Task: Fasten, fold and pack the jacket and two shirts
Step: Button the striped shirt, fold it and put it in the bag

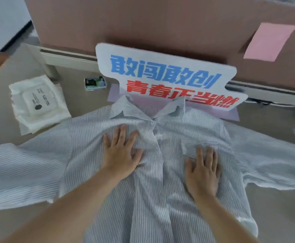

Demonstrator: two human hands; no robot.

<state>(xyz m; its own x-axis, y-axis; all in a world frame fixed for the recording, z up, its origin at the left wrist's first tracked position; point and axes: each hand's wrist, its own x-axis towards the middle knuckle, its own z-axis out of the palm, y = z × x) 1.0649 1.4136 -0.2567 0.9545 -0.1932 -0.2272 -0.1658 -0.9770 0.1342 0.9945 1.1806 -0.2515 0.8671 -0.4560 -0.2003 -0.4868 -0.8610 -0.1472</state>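
- The left hand (121, 151) lies palm down on the striped shirt (148, 199), fingers spread and pointing away from the person, just to the left of the button placket; its grip is released, flat on the cloth and grasping nothing.
- The right hand (203, 174) lies palm down too, fingers together and pointing away, on the chest pocket (200, 144) side of the shirt; its grip is likewise released, only pressing.
- Both forearms are bare and reach in from the lower edge of the view.
- One shirt is in view: white with thin dark stripes, front up on the grey table (1, 109), collar (125, 109) away from the person, two sleeves spread out left and right. The placket looks closed near the collar; lower down I cannot tell.
- One white packet (38, 102) lies on the table beyond the left sleeve; its dark print is too small to read.
- One small printed card (95, 83) lies near the collar, also unreadable.
- One cut-out sign (169, 78) stands just behind the collar, with blue characters "敢闯敢创" above red characters "青春正当燃".
- One pink sheet (269, 42) is stuck on the brown partition (143, 20) behind the table.
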